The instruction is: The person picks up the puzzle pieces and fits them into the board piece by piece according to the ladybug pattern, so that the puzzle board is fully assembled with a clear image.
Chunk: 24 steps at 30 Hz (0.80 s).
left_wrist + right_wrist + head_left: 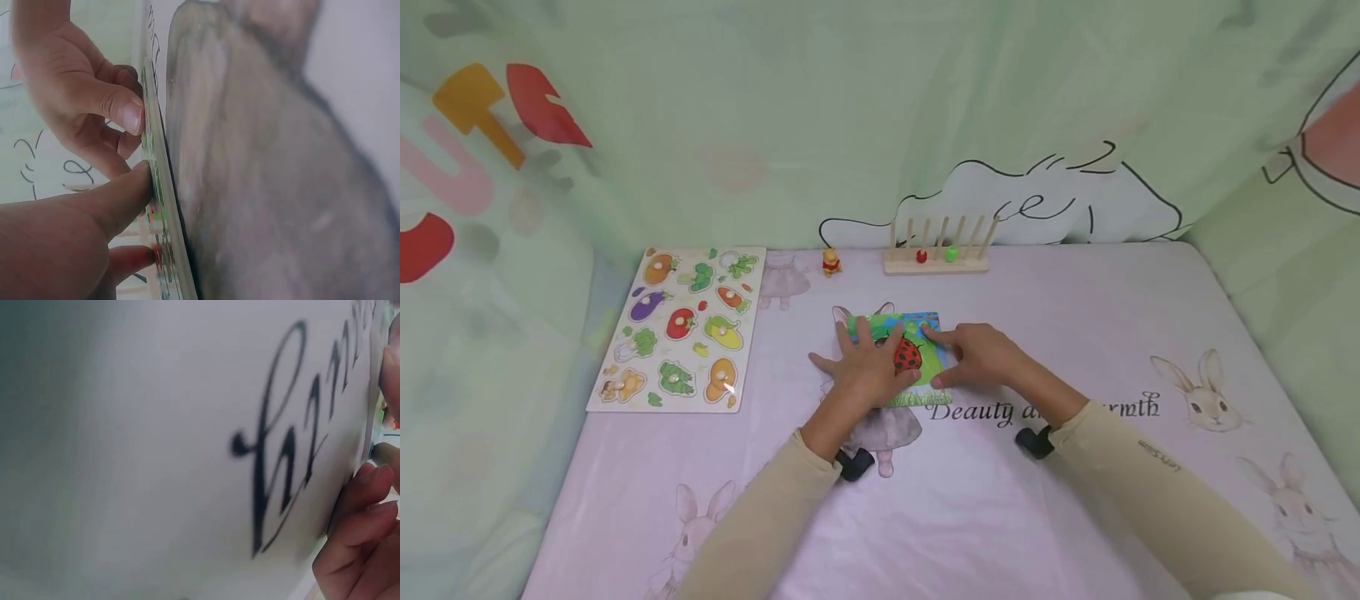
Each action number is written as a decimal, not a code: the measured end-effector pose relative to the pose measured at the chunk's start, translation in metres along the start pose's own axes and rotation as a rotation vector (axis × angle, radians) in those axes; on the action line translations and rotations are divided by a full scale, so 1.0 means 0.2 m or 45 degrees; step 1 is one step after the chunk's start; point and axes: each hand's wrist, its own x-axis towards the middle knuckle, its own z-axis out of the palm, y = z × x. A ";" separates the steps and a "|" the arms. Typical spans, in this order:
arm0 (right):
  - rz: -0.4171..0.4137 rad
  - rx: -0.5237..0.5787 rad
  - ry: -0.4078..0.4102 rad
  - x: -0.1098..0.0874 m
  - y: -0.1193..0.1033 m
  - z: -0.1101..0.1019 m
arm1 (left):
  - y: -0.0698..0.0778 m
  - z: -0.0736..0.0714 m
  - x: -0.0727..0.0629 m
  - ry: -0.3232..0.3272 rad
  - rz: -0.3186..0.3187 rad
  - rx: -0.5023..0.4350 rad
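A small square picture board [931,367] with a red ladybug, green leaves and grass lies flat at the middle of the table. My left hand [867,367] rests on its left part with the fingers spread, hiding some of the picture. At the board's right edge, my right hand [985,354] touches the surface with index finger and thumb set apart, the other fingers curled beneath the palm. Seen nearly edge-on in the left wrist view, the board [164,181] has left fingertips and the right thumb on its face. The right wrist view shows curled right fingers [362,531] beside the board's edge.
A vegetable peg puzzle [700,350] lies at the left. At the back stand a small yellow-and-red bear figure [831,262] and a wooden peg rack [936,266] bearing a red and a green bead. Printed cloth covers the table [1075,500] and walls.
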 end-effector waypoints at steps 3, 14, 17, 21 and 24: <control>0.013 -0.009 -0.029 0.01 0.00 -0.01 | 0.00 0.00 0.00 -0.015 0.007 0.007; 0.082 0.060 -0.063 0.04 0.00 -0.03 | -0.01 0.01 0.01 -0.048 0.011 -0.025; 0.117 0.080 -0.059 0.04 -0.01 -0.03 | -0.01 0.00 0.01 -0.059 -0.001 -0.021; 0.128 0.088 -0.052 0.04 -0.02 -0.03 | -0.01 -0.01 0.02 -0.066 -0.015 0.000; 0.079 0.075 -0.041 0.02 -0.02 -0.04 | -0.01 -0.01 0.02 -0.040 -0.005 -0.003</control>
